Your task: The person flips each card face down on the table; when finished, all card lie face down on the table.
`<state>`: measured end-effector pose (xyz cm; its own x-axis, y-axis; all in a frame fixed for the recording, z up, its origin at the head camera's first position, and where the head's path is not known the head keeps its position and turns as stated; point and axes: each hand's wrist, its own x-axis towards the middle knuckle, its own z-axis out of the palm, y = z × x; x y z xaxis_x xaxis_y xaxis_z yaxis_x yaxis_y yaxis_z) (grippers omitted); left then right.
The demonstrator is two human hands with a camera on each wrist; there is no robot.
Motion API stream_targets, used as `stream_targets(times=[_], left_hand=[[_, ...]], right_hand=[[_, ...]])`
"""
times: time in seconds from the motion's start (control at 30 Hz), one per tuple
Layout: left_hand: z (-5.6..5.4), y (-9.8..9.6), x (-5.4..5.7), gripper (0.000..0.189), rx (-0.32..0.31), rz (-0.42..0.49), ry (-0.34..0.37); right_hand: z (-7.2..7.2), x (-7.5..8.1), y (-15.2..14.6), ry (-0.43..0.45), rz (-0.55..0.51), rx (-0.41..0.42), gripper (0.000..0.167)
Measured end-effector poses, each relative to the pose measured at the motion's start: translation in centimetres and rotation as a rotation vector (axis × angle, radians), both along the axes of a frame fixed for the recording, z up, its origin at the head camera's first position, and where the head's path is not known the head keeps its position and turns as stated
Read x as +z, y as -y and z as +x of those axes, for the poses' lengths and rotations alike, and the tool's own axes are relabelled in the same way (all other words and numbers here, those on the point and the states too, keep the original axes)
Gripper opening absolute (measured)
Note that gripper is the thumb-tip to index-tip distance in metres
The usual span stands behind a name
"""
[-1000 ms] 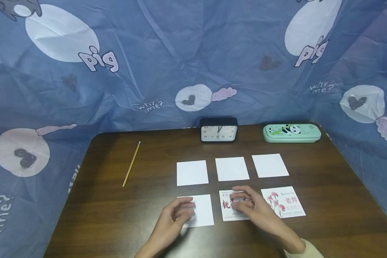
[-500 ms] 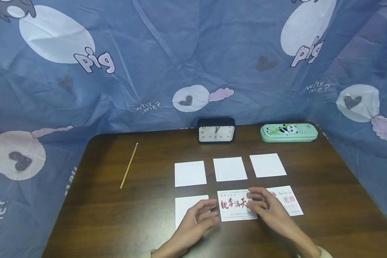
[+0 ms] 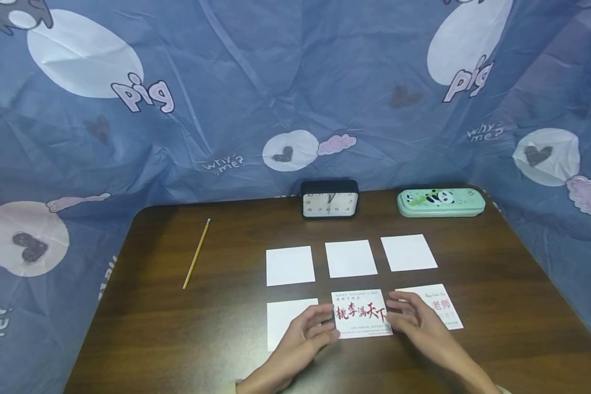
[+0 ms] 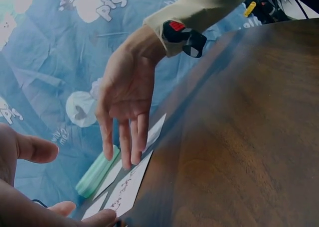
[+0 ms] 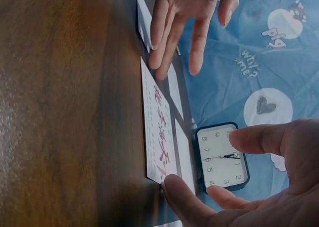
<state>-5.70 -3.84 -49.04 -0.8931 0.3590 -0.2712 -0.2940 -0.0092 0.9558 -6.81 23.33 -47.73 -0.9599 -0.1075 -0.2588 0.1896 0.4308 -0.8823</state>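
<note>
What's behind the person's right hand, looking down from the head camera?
Behind the right hand lies the front row's rightmost card. Its right part, with pinkish characters, shows; the hand covers much of its left part, so any print behind it cannot be seen.

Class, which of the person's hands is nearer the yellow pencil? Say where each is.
The left hand: it is right of the yellow pencil and closer to the wearer; the right hand is farther right, also wearer-side.

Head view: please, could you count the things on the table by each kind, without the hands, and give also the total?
Cards: 6
Yellow pencil: 1
Analog clock: 1
Panda pencil case: 1
Total: 9
</note>
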Motion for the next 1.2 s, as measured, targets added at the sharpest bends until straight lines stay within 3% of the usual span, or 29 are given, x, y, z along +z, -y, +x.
stream_targets(times=[0.27, 0.53, 0.7, 0.97, 1.2], left_hand=[[-0.07, -0.3, 0.09, 0.059, 0.011, 0.027, 0.036], [0.14, -0.49, 0.17, 0.058, 0.022, 0.011, 0.032], [0.23, -0.64, 0.16, 0.057, 0.011, 0.015, 0.029], [0.22, -0.78, 0.28, 0.056, 0.007, 0.0, 0.018], [0.22, -0.84, 0.41, 0.057, 0.007, 0.015, 0.02]], right_hand=[[0.04, -0.13, -0.02, 0.063, 0.02, -0.021, 0.06], [-0.18, -0.34, 0.18, 0.138, -0.145, -0.091, 0.059], [-0.24, -0.53, 0.2, 0.184, -0.222, -0.089, 0.059], [0.01, -0.4, 0.46, 0.107, -0.101, -0.143, 0.055], [-0.02, -0.4, 0.5, 0.13, -0.143, -0.141, 0.056]])
